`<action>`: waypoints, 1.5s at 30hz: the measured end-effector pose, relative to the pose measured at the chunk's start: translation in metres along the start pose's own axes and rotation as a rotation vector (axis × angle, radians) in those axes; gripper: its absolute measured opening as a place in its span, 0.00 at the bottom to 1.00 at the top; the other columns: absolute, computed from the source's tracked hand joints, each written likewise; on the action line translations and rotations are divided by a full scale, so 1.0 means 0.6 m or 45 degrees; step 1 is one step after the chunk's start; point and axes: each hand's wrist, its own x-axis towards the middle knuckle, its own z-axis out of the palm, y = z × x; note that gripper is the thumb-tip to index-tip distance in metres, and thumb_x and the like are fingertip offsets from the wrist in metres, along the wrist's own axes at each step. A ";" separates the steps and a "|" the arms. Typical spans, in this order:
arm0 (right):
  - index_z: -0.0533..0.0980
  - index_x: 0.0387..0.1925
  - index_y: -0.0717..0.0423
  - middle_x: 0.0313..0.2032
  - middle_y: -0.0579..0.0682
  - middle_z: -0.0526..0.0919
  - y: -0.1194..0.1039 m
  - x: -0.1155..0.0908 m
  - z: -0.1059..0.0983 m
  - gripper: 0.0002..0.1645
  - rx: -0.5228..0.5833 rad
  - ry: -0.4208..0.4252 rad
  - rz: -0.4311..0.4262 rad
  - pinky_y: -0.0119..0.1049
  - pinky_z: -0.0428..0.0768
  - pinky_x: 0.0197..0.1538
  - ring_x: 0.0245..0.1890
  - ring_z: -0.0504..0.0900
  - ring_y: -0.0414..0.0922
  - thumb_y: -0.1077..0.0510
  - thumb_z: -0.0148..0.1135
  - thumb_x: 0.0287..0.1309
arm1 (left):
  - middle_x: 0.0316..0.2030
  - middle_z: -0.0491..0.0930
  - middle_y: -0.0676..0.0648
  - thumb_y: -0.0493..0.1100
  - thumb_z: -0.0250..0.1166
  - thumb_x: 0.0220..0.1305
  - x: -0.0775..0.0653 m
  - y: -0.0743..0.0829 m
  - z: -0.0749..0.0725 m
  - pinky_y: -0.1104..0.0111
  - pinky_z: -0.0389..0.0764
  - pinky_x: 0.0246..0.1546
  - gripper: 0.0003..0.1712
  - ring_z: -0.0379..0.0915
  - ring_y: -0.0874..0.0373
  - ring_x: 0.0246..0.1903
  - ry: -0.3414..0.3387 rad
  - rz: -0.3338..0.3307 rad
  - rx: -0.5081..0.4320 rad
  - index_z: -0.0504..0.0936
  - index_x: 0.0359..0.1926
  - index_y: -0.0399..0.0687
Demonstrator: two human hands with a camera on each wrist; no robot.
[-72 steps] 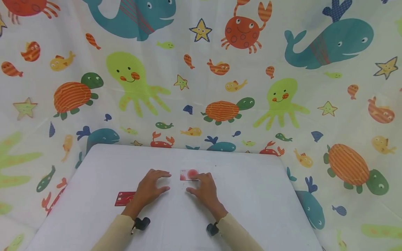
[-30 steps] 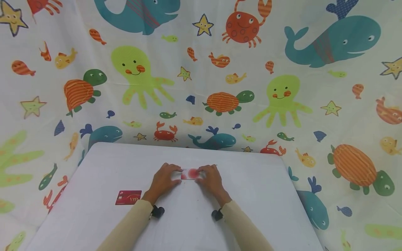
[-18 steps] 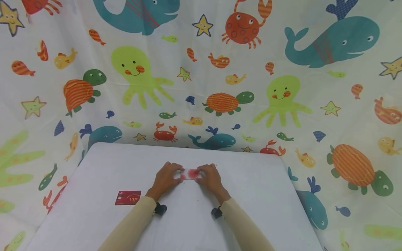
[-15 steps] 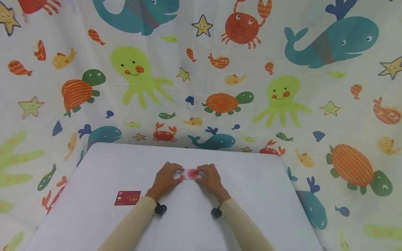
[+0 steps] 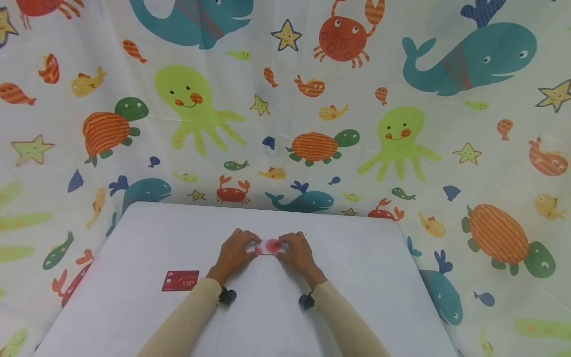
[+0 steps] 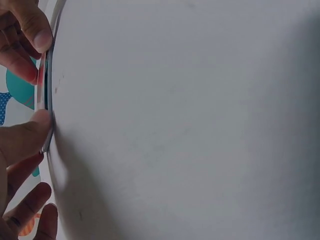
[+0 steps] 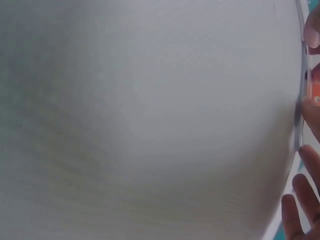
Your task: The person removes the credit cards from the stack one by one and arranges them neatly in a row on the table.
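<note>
A small white card with a red round print (image 5: 269, 247) lies between my two hands near the back of the table in the head view. At its left end, my left hand (image 5: 234, 254) pinches it between thumb and fingers. My right hand (image 5: 298, 255) pinches the opposite end the same way. The left wrist view shows the card edge-on (image 6: 43, 90) as a thin strip, with a thumb at each end. In the right wrist view only fingertips of my right hand (image 7: 311, 165) show along the right border.
On the white table (image 5: 357, 277), a red card marked VIP (image 5: 180, 280) lies left of my left forearm. A curtain (image 5: 285, 163) printed with sea animals hangs behind the table's far edge. Dark wrist cameras (image 5: 228, 297) sit on both wrists.
My left hand has moved right from beside the VIP card, uncovering it, and grips the white card's left end. My right thumb and fingers have closed on its right end. Lately both stay nearly still.
</note>
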 end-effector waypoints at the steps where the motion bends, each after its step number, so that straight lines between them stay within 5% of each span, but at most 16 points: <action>1: 0.88 0.49 0.44 0.53 0.44 0.90 -0.001 0.001 -0.001 0.14 -0.002 0.000 0.002 0.51 0.76 0.73 0.56 0.79 0.45 0.56 0.79 0.61 | 0.53 0.89 0.49 0.42 0.81 0.60 0.001 0.000 0.000 0.54 0.86 0.60 0.21 0.79 0.51 0.55 0.002 0.005 0.002 0.90 0.55 0.52; 14: 0.89 0.51 0.41 0.56 0.42 0.89 -0.006 0.008 -0.010 0.17 -0.017 -0.013 0.061 0.53 0.72 0.77 0.59 0.79 0.45 0.52 0.80 0.60 | 0.54 0.90 0.48 0.42 0.81 0.59 0.009 -0.001 -0.005 0.54 0.86 0.60 0.19 0.80 0.50 0.57 0.019 0.041 0.027 0.92 0.52 0.51; 21: 0.90 0.51 0.42 0.56 0.41 0.89 -0.007 0.007 -0.014 0.18 -0.014 -0.023 0.059 0.46 0.80 0.69 0.59 0.79 0.45 0.51 0.81 0.58 | 0.53 0.89 0.48 0.42 0.82 0.58 0.005 0.006 -0.016 0.54 0.86 0.60 0.18 0.80 0.50 0.56 0.021 0.050 0.003 0.92 0.50 0.50; 45: 0.90 0.52 0.41 0.55 0.39 0.88 -0.022 -0.015 -0.024 0.20 -0.008 0.009 -0.022 0.44 0.82 0.66 0.57 0.77 0.41 0.48 0.82 0.57 | 0.52 0.89 0.51 0.43 0.83 0.57 -0.017 0.010 -0.049 0.55 0.87 0.59 0.18 0.80 0.52 0.55 0.043 0.133 -0.011 0.93 0.49 0.52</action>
